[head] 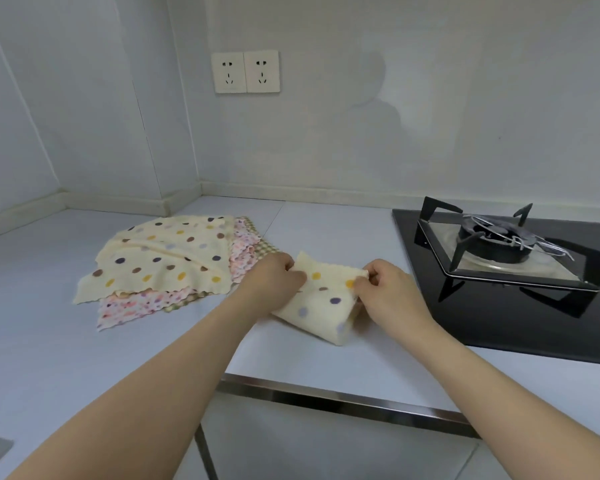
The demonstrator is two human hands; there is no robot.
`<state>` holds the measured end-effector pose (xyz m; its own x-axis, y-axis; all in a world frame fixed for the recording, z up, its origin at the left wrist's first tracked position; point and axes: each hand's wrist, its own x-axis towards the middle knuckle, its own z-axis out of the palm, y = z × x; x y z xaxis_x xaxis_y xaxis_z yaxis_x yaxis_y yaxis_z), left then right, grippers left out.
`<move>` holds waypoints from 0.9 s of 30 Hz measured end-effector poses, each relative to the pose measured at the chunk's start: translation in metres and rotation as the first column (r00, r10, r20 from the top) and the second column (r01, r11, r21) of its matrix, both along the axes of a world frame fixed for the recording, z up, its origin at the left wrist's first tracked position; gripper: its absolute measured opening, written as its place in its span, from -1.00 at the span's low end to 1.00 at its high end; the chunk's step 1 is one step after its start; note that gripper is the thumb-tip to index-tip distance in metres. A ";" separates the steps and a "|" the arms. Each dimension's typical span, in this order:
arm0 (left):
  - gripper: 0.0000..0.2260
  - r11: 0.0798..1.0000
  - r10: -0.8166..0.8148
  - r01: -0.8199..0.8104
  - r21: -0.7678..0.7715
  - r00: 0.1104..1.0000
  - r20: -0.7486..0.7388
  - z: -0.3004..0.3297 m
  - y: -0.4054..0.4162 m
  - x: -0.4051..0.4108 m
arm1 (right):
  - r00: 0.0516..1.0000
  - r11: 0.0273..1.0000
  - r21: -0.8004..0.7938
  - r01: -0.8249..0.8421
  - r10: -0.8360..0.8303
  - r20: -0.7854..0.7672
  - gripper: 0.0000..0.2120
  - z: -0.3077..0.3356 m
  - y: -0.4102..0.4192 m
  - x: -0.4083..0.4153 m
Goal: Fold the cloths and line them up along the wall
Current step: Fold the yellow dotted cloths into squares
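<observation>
Both hands are clamped on one dotted cream cloth (321,299), which lies partly folded on the surface between the loose pile and the hob (510,271), nearer the front edge than the back wall. The left hand (274,282) pinches the cloth's far left corner, and the right hand (383,289) pinches its far right corner. The hands are apart, with the raised far edge stretched between them. The near part of the cloth is doubled over into a soft roll that rests on the surface.

The other cloths (163,265) wait unfolded in a heap toward the left back corner of the surface: another dotted one on top, a pink-flowered one under it, and a checked one showing at the edges. None stands folded along the wall (326,133) yet, so the task looks to be in its early part.

The main risk is a crooked fold. If one hand leads the other, the wavy edges will not meet and the layers will skew. The fabric looks limp, so letting go too soon could allow the doubled part to spring open. The hob sits just beside the right hand; a cloth swung wide could drag over the burner grate (506,240) and snag on its prongs.
</observation>
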<state>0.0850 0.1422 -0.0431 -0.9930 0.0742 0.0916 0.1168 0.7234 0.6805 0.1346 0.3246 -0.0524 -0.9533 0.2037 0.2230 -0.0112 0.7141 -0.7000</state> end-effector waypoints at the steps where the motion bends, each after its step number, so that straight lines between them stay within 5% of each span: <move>1: -0.71 0.997 0.008 -0.011 -0.073 1.000 -0.030 -0.005 0.003 0.000 | 1.000 0.997 0.072 0.014 -0.015 0.019 -0.91 -0.004 0.001 -0.002; 4: -0.83 0.985 0.016 -0.033 -0.167 0.994 -0.106 -0.017 0.006 0.000 | 1.000 0.981 0.194 0.017 -0.018 0.005 -0.91 -0.010 0.000 -0.006; 11: -0.88 0.963 -0.027 -0.001 -0.270 0.995 -0.100 -0.016 0.006 -0.005 | 0.999 0.986 0.168 0.000 0.008 -0.045 -0.87 -0.016 0.008 -0.017; 19: -0.69 0.961 0.000 -0.006 -0.275 1.000 -0.025 -0.005 0.011 0.004 | 0.995 0.944 0.326 0.043 -0.013 -0.094 -0.81 -0.023 0.018 -0.026; 23: -0.70 0.947 -0.009 -0.155 -0.281 0.862 -0.508 -0.002 0.008 0.037 | 0.999 0.943 0.331 0.043 -0.036 -0.027 -0.75 -0.022 0.017 -0.027; 25: -0.70 0.965 -0.097 -0.027 -0.261 0.888 -0.450 -0.002 0.013 0.062 | 1.000 0.925 0.379 0.022 -0.024 0.000 -0.79 -0.024 0.018 -0.028; 27: -0.63 0.915 -0.142 0.006 -0.403 0.941 -0.308 -0.012 0.028 0.079 | 1.000 0.926 0.378 0.017 -0.025 0.016 -0.80 -0.024 0.018 -0.029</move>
